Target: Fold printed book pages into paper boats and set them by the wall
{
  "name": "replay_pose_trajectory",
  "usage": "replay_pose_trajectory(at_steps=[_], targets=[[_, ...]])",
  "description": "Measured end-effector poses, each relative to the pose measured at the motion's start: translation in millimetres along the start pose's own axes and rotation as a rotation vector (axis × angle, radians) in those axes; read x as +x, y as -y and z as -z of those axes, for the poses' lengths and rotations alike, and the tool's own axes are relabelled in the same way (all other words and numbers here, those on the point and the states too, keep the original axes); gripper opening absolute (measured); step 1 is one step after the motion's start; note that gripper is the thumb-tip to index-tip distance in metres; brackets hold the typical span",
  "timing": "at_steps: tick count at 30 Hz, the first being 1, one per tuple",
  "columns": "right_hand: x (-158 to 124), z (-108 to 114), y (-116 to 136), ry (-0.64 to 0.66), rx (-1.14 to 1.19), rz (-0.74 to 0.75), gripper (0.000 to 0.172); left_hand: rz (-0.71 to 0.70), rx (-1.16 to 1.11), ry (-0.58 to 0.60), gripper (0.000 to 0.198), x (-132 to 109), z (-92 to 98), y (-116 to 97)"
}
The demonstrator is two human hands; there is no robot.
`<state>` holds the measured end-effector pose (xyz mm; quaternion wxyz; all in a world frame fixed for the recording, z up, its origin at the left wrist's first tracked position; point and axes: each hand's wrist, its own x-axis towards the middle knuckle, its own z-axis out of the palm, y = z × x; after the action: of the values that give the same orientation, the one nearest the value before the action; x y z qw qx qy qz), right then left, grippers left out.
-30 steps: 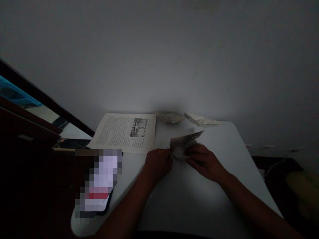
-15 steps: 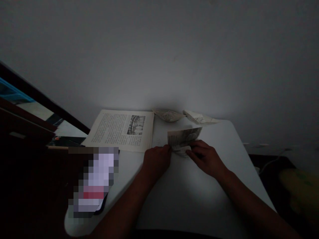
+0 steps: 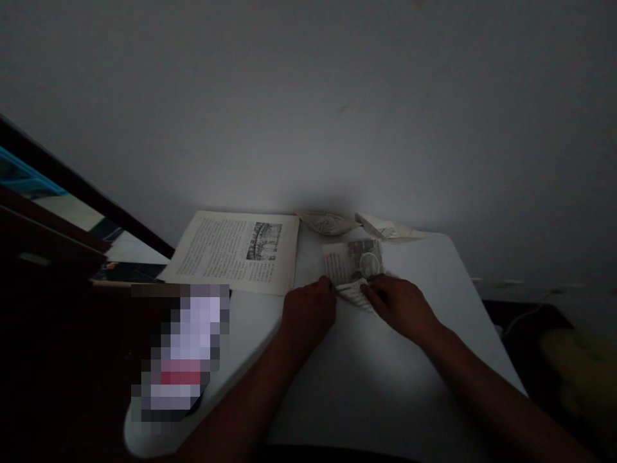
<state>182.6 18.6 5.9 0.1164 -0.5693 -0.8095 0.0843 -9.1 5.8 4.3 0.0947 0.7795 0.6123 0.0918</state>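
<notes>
Over the white table, both hands grip one folded sheet of printed paper. Its upper flap shows text and a dark picture, and a smaller printed flap points down toward me. My left hand is closed, pinching the sheet's left edge. My right hand is closed on the right side, thumb on the lower flap and fingers partly behind the paper. Two folded paper boats, a left one and a right one, lie beyond the sheet by the wall.
A printed book or stack of pages lies at the table's back left. In front of it is a blurred-out phone-like object. A grey wall borders the far edge. Dark furniture stands at left, and a cable runs at right.
The folded sheet has turned, so its upper flap faces me more fully and its lower flap shows more. My hands have shifted only slightly, still on the paper.
</notes>
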Motion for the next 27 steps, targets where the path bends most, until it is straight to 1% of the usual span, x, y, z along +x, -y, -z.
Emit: replay_pose_trajectory(at_steps=[2,5,9,11,16,21,27], targets=[[-1,-1,0,0.011,-0.007,-0.024,0.036,-0.047,-0.04,-0.074,0.022,-6,-2.8,-9],[-2,0,3,0.009,-0.023,-0.053,0.034,-0.235,-0.05,-0.134,0.025,-18,-8.6,-28],[-5,2,4,-0.005,-0.03,-0.044,0.035,-0.338,-0.054,-0.206,0.044,-32,-17.6,-45],[-7,2,4,-0.008,-0.038,-0.028,0.036,-0.326,-0.061,-0.212,0.048,-36,-20.8,-48],[-9,2,4,-0.001,-0.052,-0.011,0.035,-0.241,-0.066,-0.195,0.048,-37,-22.1,-46],[-7,3,7,0.03,-0.106,-0.029,0.036,-0.234,-0.053,-0.179,0.049,-37,-22.3,-43],[-5,5,8,0.048,-0.204,-0.016,0.039,-0.227,-0.047,-0.157,0.048,-37,-23.0,-42]])
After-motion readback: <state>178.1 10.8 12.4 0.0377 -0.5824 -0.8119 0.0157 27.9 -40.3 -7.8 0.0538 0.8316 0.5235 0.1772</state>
